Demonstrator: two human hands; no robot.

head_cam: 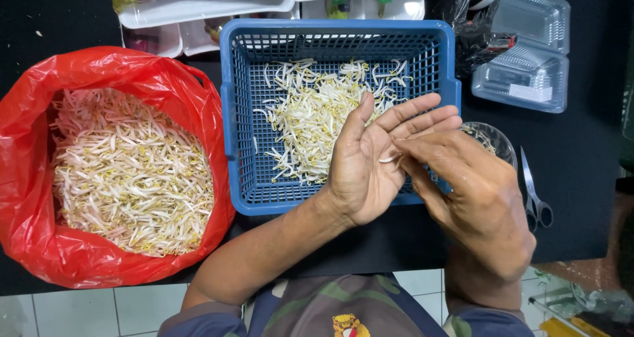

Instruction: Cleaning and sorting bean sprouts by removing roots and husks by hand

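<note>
Two hands over the blue basket [243, 112] — left hand [370, 162] lying open, right hand [472, 198] pinching one bean sprout [388, 157], red bag [165, 86] sitting beside.

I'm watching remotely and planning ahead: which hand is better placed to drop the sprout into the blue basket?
Probably the left hand: it lies palm-up over the blue basket, with the bean sprout on its fingers. The right hand only pinches at the sprout from beside the basket's right edge.

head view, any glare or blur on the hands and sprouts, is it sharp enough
Head view: light is even and soft. The left hand, right hand and sprouts in the blue basket are sharp. Mild glare shows on the red bag and clear plastic boxes; the bottom edge is slightly soft.
</note>
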